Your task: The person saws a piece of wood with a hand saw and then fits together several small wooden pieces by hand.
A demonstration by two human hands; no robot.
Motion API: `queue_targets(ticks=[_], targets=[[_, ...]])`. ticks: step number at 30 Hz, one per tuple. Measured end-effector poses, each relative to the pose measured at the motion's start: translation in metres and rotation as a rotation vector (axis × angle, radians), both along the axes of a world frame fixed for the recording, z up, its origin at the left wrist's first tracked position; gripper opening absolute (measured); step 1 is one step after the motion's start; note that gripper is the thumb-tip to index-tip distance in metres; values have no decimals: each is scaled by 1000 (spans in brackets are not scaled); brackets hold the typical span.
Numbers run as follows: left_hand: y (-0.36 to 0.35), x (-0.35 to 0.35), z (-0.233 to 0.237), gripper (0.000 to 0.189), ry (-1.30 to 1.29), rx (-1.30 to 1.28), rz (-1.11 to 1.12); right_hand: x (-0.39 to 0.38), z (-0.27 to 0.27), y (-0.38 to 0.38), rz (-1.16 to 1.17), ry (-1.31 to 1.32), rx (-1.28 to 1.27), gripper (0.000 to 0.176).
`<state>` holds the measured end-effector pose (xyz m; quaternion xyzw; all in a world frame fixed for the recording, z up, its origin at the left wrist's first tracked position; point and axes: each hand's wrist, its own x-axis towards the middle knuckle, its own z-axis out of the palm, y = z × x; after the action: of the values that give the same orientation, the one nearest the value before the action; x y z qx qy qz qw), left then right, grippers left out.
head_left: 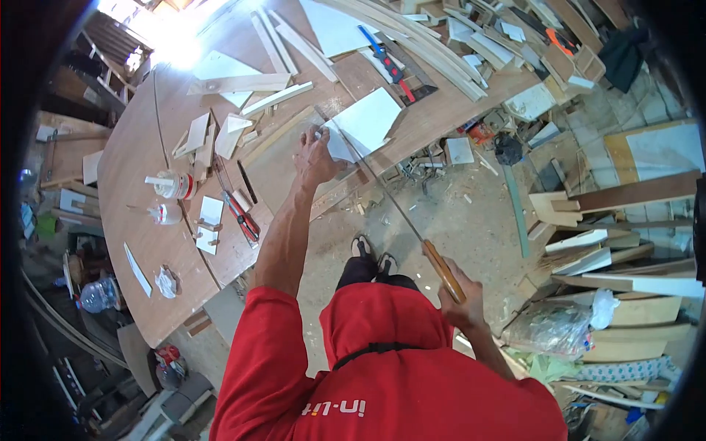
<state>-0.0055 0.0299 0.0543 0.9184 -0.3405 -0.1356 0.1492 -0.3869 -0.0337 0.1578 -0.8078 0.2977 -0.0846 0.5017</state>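
Observation:
A handsaw with a wooden handle (444, 273) is gripped in my right hand (463, 300), low and to the right of the table. Its long thin blade (397, 204) runs up and left across a white board (368, 121) at the table's edge. My left hand (315, 156) presses on the left part of this board, beside the blade, with its fingers bent around something I cannot make out. Under that hand lies a flat wooden panel.
The wooden table (132, 176) carries white and bare wood offcuts, two glue jars (175, 185), red pliers-like tools (241, 219) and a blue and red clamp (388, 65). Stacked boards (640, 192) and a plastic bag (555, 323) lie on the right.

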Motion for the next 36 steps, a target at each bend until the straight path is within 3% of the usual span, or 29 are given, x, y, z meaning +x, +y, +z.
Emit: queue_targets(ticks=[2,3,6,9,12,17,20,24,26,32,36], targets=[[2,-3,1,103,-3,-1,17,1,15,2,-34,176,133,56],[0,-4,4,108,-17,-4,12,10,10,4,-49,138,27,54],[0,-1,3,110,-25,23,16,22,-2,4,-73,89,52,53],[-3,-3,5,106,-33,57,33,-1,22,3,-42,141,74,51],[-4,-4,9,103,9,72,45,0,11,1,-58,76,-41,50],[-2,-3,8,100,40,54,13,6,22,3,-5,181,22,50],[-5,4,-3,99,14,36,41,-2,26,6,-33,51,62,52],[-9,7,-2,101,6,80,16,9,-2,0,-113,116,11,54],[-7,3,9,101,30,78,10,5,2,1,-15,38,-60,54],[-9,1,3,106,18,75,75,1,-2,-7,-24,-25,-111,55],[-8,-1,8,114,51,67,97,27,-4,-7,-21,-10,-25,54]])
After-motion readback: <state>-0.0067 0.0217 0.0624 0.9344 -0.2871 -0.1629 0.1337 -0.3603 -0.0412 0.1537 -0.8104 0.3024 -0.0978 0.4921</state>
